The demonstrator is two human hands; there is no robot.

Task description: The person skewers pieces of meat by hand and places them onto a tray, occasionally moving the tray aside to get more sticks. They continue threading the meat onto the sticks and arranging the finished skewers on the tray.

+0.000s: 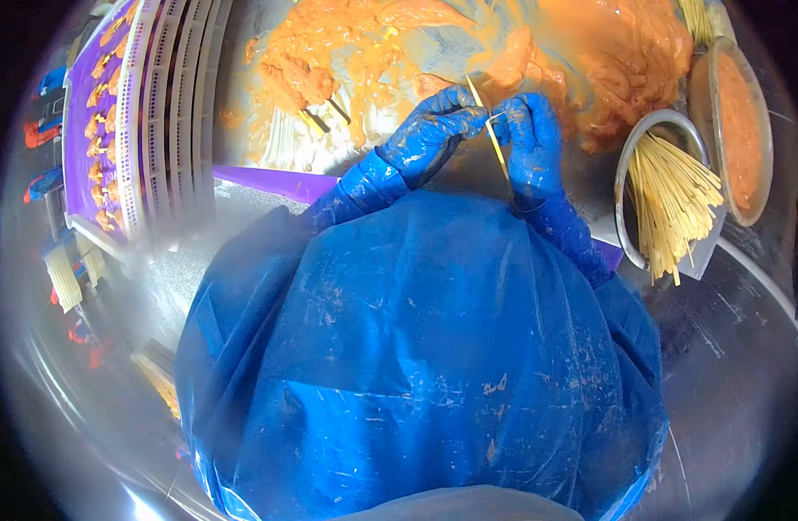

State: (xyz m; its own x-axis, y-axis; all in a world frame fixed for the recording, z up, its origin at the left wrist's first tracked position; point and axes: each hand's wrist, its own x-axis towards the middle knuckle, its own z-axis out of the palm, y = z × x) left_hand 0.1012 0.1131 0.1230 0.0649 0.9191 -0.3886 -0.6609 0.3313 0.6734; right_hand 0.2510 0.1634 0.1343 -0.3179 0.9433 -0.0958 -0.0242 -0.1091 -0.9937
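Observation:
My left hand [429, 130], in a smeared blue glove, has its fingers pinched near the upper part of a thin wooden skewer [497, 149]. Close beside it, my right hand [531, 139], also gloved in blue, has its fingertips together at the skewer, with a small pale bit between them that is too small to name. The skewer slants between both hands. Beyond them, orange marinated meat [625, 61] spreads over the metal table. Ahead and to the left lies a piece of meat on sticks [296, 84], by a white ribbed surface [282, 143].
Stacked white trays [160, 113] stand at the left, the outermost holding rows of skewered meat [98, 148]. At the right are a container of skewers [668, 195] and a tub of orange meat [739, 130]. A purple edge [277, 181] shows near my left sleeve.

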